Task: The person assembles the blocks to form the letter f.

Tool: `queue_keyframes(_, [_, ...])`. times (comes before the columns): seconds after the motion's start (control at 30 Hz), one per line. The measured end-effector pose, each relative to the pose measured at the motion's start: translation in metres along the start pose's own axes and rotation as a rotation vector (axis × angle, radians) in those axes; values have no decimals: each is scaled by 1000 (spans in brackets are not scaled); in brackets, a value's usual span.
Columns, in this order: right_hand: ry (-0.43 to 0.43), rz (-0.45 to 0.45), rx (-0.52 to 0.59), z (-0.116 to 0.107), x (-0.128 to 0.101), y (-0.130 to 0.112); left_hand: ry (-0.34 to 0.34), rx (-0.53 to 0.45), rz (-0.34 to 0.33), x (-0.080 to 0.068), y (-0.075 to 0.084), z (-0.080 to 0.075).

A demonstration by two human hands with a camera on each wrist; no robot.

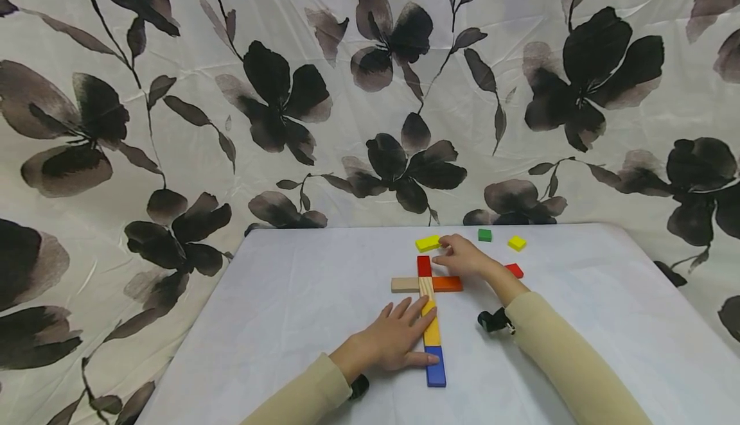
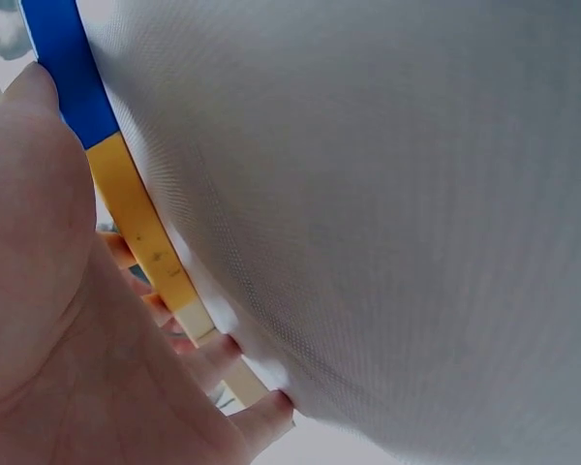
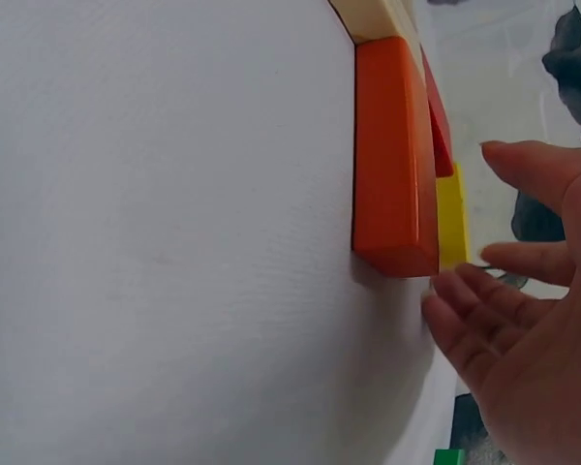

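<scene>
Well, my left hand (image 1: 393,340) is spread, fingers extended, gripping nothing; thumb at the blue block (image 1: 436,375), fingertips partly hiding the amber block (image 1: 431,334), whose small dark marks are illegible. My right hand (image 1: 465,257), loosely parted and empty, is right at the yellow block (image 1: 428,243); contact unclear. Red block (image 1: 424,266) just left of those fingers. White table (image 1: 289,322) beneath, flower-printed cloth (image 1: 191,85) beyond.

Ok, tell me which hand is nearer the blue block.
Left. The left hand has its thumb at the blue block; the right hand is well away, near a yellow block.
</scene>
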State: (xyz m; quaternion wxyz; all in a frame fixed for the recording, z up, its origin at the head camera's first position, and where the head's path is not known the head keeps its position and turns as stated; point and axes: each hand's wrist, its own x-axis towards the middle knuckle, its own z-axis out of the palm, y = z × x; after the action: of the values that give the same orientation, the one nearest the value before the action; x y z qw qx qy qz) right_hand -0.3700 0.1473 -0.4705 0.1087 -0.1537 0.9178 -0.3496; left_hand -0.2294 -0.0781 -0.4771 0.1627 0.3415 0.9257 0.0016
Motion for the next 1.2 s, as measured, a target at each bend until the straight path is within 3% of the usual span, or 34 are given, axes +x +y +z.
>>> queue_keyframes(0.3, [-16,34,-29,1,13,-3,-3,3,3,-2,1,-2])
queue_keyframes(1.2, [71,89,-30,10,46,-5,-4,14,-8,-1,1,1])
